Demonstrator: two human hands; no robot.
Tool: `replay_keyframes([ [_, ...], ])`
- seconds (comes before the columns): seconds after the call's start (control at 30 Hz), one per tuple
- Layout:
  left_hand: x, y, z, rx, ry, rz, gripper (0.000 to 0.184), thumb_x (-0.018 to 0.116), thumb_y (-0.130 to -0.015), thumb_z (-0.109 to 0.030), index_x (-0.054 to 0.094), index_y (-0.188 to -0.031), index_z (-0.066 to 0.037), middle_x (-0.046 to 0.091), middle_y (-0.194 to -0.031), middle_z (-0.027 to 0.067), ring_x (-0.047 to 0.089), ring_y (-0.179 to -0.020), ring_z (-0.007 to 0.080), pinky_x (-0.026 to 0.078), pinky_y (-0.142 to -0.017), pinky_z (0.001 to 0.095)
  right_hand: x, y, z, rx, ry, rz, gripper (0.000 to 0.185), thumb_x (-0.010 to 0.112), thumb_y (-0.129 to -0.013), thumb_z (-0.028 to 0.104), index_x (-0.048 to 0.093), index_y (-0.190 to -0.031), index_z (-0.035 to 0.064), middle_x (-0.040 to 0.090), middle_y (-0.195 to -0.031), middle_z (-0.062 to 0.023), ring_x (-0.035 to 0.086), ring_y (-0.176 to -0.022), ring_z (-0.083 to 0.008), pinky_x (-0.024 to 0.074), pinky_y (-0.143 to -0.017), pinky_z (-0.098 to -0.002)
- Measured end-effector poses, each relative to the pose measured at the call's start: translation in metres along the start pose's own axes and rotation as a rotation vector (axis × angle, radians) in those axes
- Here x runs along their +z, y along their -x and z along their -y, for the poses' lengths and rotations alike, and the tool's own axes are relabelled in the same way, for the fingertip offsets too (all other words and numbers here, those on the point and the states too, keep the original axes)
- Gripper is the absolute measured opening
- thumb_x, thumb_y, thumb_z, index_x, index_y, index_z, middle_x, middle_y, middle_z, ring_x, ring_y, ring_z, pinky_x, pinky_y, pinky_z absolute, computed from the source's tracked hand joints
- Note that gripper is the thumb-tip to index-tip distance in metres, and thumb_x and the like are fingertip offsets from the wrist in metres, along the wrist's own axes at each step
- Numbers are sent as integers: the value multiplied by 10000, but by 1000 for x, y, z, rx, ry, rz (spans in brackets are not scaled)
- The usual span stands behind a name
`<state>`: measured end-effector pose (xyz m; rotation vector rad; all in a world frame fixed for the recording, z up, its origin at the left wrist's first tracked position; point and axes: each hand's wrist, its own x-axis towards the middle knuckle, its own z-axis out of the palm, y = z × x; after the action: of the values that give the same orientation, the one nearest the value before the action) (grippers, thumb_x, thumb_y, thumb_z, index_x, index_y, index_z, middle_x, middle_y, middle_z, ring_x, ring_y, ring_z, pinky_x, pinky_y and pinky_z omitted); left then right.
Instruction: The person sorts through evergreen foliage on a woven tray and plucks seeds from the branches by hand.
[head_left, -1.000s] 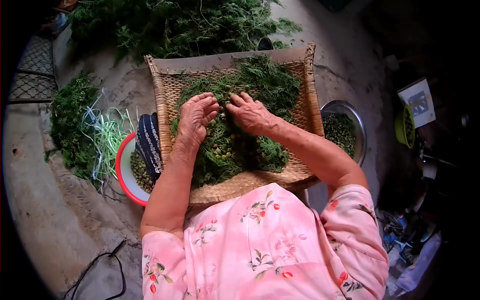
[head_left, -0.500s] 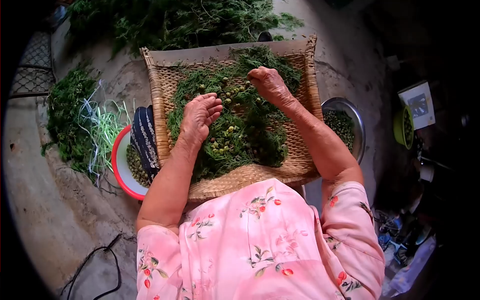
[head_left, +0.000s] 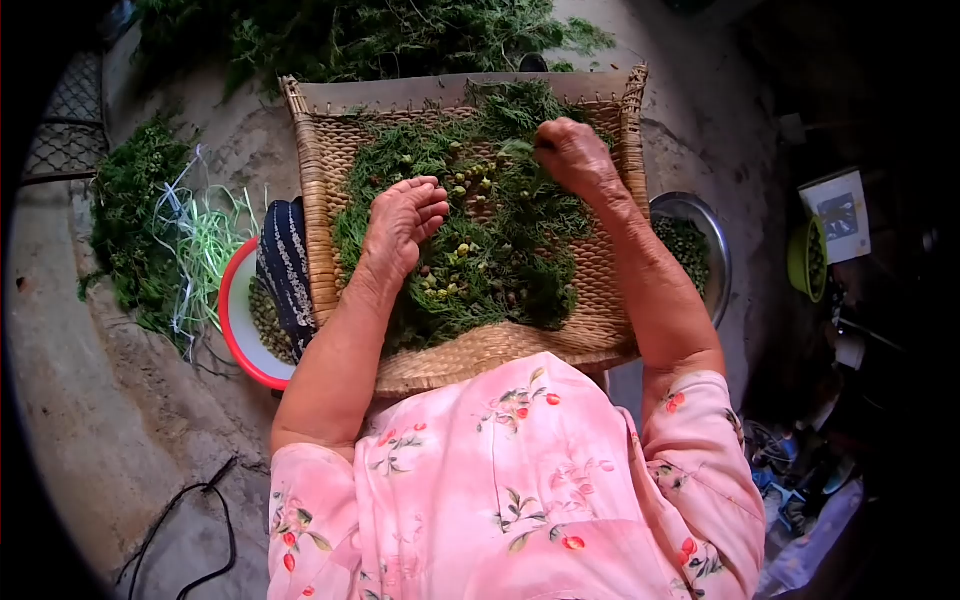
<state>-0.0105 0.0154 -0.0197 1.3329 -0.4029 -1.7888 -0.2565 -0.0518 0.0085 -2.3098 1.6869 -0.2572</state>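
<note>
Green leafy sprigs (head_left: 400, 150) and small round green cones (head_left: 462, 262) lie in a wicker tray (head_left: 600, 300) in front of my body. Over the tray's left part is my left hand (head_left: 405, 222), palm turned inward, its fingers slightly curled with a gap to the thumb and nothing visible in it. My right hand (head_left: 578, 158) is above the upper right part of the tray, its fingers closed and pinched beside a leafy sprig. Whether it holds that sprig is hard to make out, as the fingertips are partly hidden.
A red-rimmed basin (head_left: 232, 325) of cones with a dark patterned cloth (head_left: 285, 262) stands left. A metal bowl (head_left: 722, 262) of cones is right, a green basin (head_left: 800, 262) farther right. Branches (head_left: 380, 40) lie beyond the tray; more branches (head_left: 130, 225) and pale strings (head_left: 205, 240) lie left.
My right hand has moved from the middle of the sprigs up and to the right, and its fingers have closed. My left hand has stayed nearly in place. More cones show between the hands.
</note>
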Motion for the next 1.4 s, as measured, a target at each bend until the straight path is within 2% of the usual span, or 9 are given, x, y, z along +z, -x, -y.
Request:
replay_keyframes([
  [0.17, 4, 2, -3, -6, -13, 10, 267, 551, -897, -142, 526, -1122, -1, 632, -934, 87, 628, -767, 133, 540, -632, 241, -1, 11, -8, 53, 129, -248, 137, 638, -759, 147, 617, -890, 113, 569, -898, -98, 575, -902, -303, 477, -743, -411],
  [0.33, 3, 1, -1, -29, -6, 15, 257, 546, -900, -145, 532, -1119, -11, 637, -919, 76, 629, -762, 133, 539, -638, 246, 11, 20, 10, -81, -97, 177, 100, 631, -737, 111, 622, -832, 82, 623, -810, -137, 611, -819, -326, 496, -699, -421],
  [0.57, 6, 0, 2, -59, 17, 35, 233, 544, -902, -156, 544, -1090, -18, 631, -903, 80, 630, -758, 143, 543, -636, 254, 19, 21, 9, -88, 121, 212, 130, 608, -738, 71, 614, -865, 100, 578, -889, -120, 569, -912, -320, 472, -747, -414],
  [0.7, 8, 2, 2, -79, 63, 80, 234, 547, -903, -166, 546, -1070, -3, 626, -889, 92, 630, -746, 159, 556, -654, 279, 8, 18, 13, -25, -91, 34, 195, 681, -730, 103, 584, -892, 58, 571, -832, -91, 586, -808, -256, 486, -703, -359],
  [0.9, 10, -1, 7, -119, 131, 118, 356, 544, -908, -295, 550, -1055, 29, 567, -1009, 156, 597, -864, 230, 554, -736, 348, 15, 14, 36, -4, -1068, 359, 211, 636, -819, 62, 612, -1025, 19, 650, -880, -37, 590, -780, -92, 500, -674, -272],
  [0.97, 8, -3, 9, -121, 155, 135, 367, 548, -905, -304, 552, -1048, 33, 569, -999, 153, 597, -849, 226, 552, -739, 350, 22, 4, 33, -22, -616, 97, 223, 642, -806, 52, 622, -1027, 27, 649, -878, -55, 600, -809, -111, 497, -696, -267],
  [1.0, 8, -3, 9, -117, 149, 123, 360, 548, -905, -304, 555, -1044, 28, 569, -999, 151, 598, -839, 221, 555, -723, 339, 34, 0, 22, -80, -518, -53, 218, 618, -786, 70, 629, -1003, 70, 632, -896, -138, 611, -854, -283, 485, -757, -355],
  [1.23, 8, -1, 5, -87, 70, 56, 323, 544, -908, -299, 563, -1038, -4, 592, -951, 117, 611, -747, 172, 548, -599, 267, 53, -5, 24, -155, -115, -32, 254, 535, -783, 26, 620, -1002, 123, 559, -1001, -123, 567, -928, -331, 481, -755, -406],
  [1.4, 2, -2, 2, -75, 95, 100, 345, 525, -914, -333, 559, -1037, -13, 614, -924, 113, 614, -703, 148, 534, -567, 248, 51, 3, 35, -115, -62, -32, 113, 573, -777, 81, 603, -887, 75, 552, -931, -145, 577, -869, -340, 484, -722, -413],
])
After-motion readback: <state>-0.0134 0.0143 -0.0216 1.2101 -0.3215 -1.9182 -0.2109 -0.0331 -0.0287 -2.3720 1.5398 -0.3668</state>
